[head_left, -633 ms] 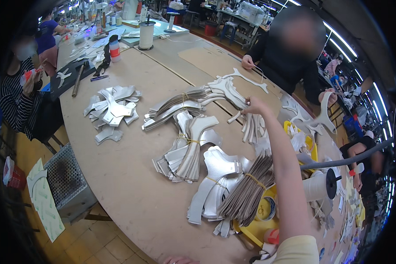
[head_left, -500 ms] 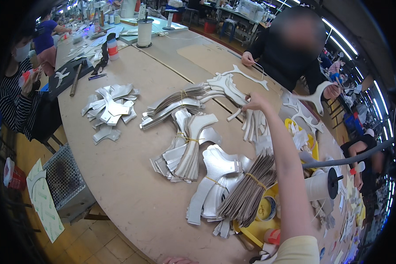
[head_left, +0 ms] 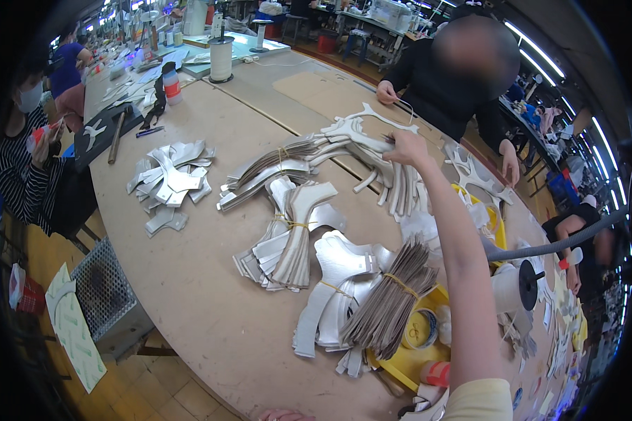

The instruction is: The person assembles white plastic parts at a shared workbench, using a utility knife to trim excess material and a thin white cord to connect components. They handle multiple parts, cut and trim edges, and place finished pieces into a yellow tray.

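Right hand is reaching way out across the worktop, fingers pinching together on the white cut-out pieces just past the banded grey bundle, probably grabbing the stack; left hand isn't showing.

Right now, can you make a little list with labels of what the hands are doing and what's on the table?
Right hand: stretched out, gripping the pile of white cut pieces
Left hand: only its edge shows at the picture's bottom
Table: long, brown
Tied bundles: silver-grey pieces, bound with yellowish bands
Loose pieces: silver heap on the left
Yellow tray: near the right forearm
Across the table: a person in black
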The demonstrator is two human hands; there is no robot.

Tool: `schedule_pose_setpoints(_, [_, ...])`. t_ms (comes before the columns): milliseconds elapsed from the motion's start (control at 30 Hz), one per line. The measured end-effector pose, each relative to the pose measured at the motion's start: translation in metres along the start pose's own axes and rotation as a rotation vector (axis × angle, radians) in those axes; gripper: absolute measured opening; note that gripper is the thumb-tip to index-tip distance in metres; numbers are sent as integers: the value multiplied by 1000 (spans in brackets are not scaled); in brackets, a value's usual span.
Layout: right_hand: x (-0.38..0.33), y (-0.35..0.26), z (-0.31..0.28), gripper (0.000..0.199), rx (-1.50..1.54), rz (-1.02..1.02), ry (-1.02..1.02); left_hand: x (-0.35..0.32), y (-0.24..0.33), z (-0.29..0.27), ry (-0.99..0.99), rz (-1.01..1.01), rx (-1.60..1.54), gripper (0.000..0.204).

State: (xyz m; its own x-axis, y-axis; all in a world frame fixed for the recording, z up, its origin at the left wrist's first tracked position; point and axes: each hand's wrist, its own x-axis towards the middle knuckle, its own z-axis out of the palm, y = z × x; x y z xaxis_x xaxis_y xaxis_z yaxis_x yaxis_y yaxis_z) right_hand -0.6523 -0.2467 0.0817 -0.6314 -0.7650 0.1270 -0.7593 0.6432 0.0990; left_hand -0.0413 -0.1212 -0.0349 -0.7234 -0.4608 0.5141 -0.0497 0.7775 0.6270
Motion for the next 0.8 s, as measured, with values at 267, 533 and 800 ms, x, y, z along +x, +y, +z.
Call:
schedule_pose_setpoints(267, [-9, -21, -88, 34, -273, -144, 333, 1, 4, 1, 56, -6, 8, 21])
schedule_pose_setpoints(533, [-28, -25, -150, 33, -255, -154, 338, 2, 6, 4, 114, 4, 12, 19])
schedule_pose_setpoints(800, [-35, -14, -70, 38, -125, 72, 100, -5, 0, 10, 113, -26, 19, 16])
